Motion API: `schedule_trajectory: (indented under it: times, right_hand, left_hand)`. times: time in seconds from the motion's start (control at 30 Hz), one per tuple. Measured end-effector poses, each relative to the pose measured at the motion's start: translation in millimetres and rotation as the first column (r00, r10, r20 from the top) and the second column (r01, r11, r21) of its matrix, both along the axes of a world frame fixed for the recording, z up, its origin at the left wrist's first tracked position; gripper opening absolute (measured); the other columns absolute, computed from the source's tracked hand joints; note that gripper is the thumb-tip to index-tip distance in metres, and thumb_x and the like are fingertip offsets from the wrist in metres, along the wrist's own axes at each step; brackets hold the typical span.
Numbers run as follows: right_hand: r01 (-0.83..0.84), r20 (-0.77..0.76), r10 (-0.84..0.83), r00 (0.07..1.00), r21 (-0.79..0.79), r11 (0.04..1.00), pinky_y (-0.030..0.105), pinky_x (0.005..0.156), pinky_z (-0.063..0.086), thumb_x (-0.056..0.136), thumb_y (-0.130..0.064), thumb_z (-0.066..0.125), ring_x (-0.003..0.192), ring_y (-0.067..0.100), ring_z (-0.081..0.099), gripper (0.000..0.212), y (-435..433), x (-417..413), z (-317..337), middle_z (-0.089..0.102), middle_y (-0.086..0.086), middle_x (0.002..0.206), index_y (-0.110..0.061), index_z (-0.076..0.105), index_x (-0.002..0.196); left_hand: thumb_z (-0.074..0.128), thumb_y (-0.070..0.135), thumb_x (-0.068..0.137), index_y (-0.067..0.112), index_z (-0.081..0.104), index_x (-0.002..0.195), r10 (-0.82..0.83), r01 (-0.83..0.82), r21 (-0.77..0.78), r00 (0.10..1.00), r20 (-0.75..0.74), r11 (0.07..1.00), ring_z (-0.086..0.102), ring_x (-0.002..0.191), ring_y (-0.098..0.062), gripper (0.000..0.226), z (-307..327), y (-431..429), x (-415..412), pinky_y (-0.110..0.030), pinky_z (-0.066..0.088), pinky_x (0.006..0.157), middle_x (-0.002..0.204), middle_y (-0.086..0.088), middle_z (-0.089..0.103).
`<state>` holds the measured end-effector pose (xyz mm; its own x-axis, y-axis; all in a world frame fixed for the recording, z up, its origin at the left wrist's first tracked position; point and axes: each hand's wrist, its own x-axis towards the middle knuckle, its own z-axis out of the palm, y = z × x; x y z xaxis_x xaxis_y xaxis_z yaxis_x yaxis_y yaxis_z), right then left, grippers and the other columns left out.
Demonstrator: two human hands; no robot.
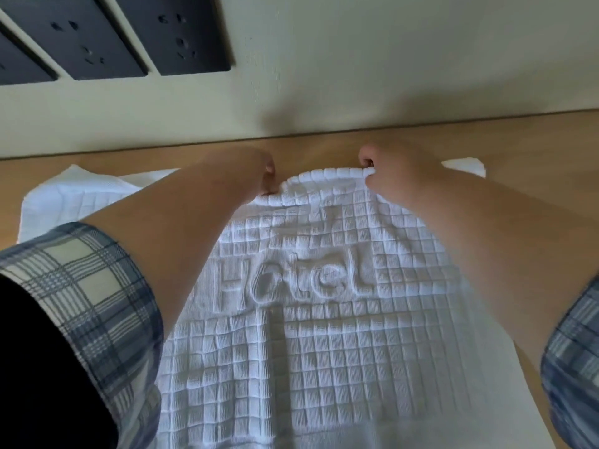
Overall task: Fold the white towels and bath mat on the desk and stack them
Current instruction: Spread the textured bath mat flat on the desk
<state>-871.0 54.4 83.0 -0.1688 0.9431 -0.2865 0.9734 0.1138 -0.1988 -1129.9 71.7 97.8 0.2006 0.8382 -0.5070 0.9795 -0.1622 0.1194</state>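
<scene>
A white bath mat [324,351] with a raised grid pattern and the word "Hotel" lies across the wooden desk [534,140], reaching from the near edge toward the wall. My left hand [249,173] pinches its far edge on the left side. My right hand [392,166] grips the same far edge on the right, fingers curled over the fabric. That edge is lifted slightly and bunched between the hands. More white cloth [64,202] lies flat beneath my left forearm, and a white corner [466,165] shows beyond my right wrist.
A pale wall [356,59] rises straight behind the desk's back edge. Dark socket panels [97,37] are set into it at the upper left. Bare wood shows along the back and at the right of the desk.
</scene>
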Motion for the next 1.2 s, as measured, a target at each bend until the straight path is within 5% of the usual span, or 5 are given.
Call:
schedule_trajectory:
  times: [0.33, 0.6, 0.8, 1.07, 1.2]
  right_hand:
    - [0.25, -0.326, -0.28, 0.903, -0.131, 0.959, 0.035, 0.068, 0.05, 0.1, -0.035, 0.054, 0.076, 0.018, 0.064, 0.016, -45.3, 0.0, -8.8, 0.068, 0.003, 0.1, -0.022, 0.062, 0.105]
    - [0.166, -0.04, -0.171, 0.984, -0.108, 0.98, 0.045, 0.106, 0.042, 0.07, -0.061, 0.082, 0.131, 0.03, 0.046, 0.1, -60.7, 14.1, -2.2, 0.042, 0.007, 0.149, -0.025, 0.036, 0.15]
    - [0.066, -0.039, -0.062, 0.997, 0.126, 0.99, 0.042, 0.089, 0.049, 0.098, -0.026, 0.058, 0.107, 0.029, 0.057, 0.027, -86.9, 20.6, -15.1, 0.063, 0.004, 0.119, -0.016, 0.066, 0.122]
    - [0.18, -0.057, -0.18, 0.982, -0.015, 0.984, 0.038, 0.084, 0.053, 0.091, -0.039, 0.069, 0.104, 0.027, 0.063, 0.056, -86.4, 26.3, -7.5, 0.056, 0.006, 0.129, -0.023, 0.051, 0.141]
    - [0.296, -0.209, -0.29, 0.934, -0.003, 0.955, 0.036, 0.06, 0.058, 0.086, -0.033, 0.075, 0.07, 0.021, 0.067, 0.025, -88.1, 31.6, -8.5, 0.058, 0.002, 0.108, -0.02, 0.066, 0.106]
  left_hand:
    - [0.071, 0.054, 0.086, 0.031, 0.068, 0.106, -0.176, 0.168, 0.123, 0.983, 0.059, 0.978, 0.056, 0.096, -0.017, 0.031, -13.3, -31.5, -11.1, -0.033, 0.042, 0.076, 0.109, 0.008, 0.058]
    - [0.071, 0.037, 0.09, 0.03, 0.054, 0.086, -0.057, 0.025, 0.181, 0.983, 0.173, 0.983, 0.056, 0.072, -0.011, 0.018, -12.8, -57.6, -18.3, -0.029, 0.039, 0.06, 0.093, 0.008, 0.061]
    - [0.053, 0.038, 0.101, 0.025, 0.072, 0.105, 0.008, -0.107, 0.266, 0.938, 0.346, 0.958, 0.059, 0.085, -0.013, 0.024, -8.8, -61.3, -22.8, -0.031, 0.04, 0.072, 0.098, 0.01, 0.059]
    - [0.053, 0.027, 0.099, 0.03, 0.062, 0.124, 0.068, -0.278, 0.431, 0.895, 0.441, 0.858, 0.06, 0.096, -0.019, 0.027, -10.6, -61.7, -16.5, -0.033, 0.046, 0.079, 0.123, 0.001, 0.059]
    - [0.051, 0.026, 0.095, 0.028, 0.065, 0.112, 0.113, -0.37, 0.442, 0.855, 0.506, 0.817, 0.058, 0.092, -0.017, 0.022, -7.2, -62.4, -12.5, -0.032, 0.047, 0.076, 0.119, 0.003, 0.055]
